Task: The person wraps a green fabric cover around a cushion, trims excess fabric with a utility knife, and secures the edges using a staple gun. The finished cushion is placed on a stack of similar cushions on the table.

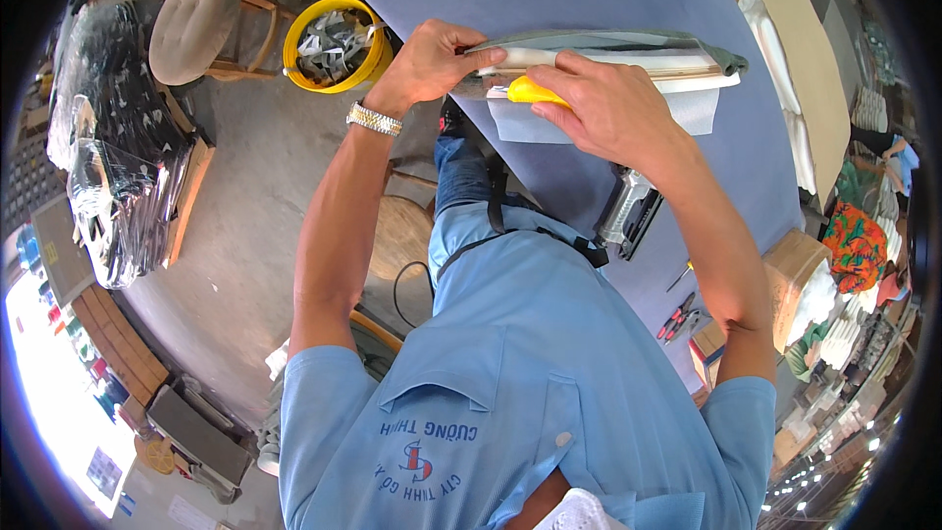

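Observation:
An upholstered panel (628,57) with a grey-green cover, a white layer and a thin wooden edge lies across the blue-grey table (726,152). Pale cloth (535,128) hangs out along its near side. My left hand (437,61) grips the panel's left end, its thumb pressed on the white layer. In my right hand (616,106) is a yellow-handled cutter (535,90), held against the panel's near edge; its blade is hard to make out. A silver staple gun (626,208) lies on the table below my right wrist.
Right of my body, a screwdriver (679,277) and red-handled pliers (675,318) rest on the table near a cardboard box (793,270). On the left stand a yellow bucket (368,79) of scraps, a padded stool (196,22) and a plastic-wrapped stack (118,177).

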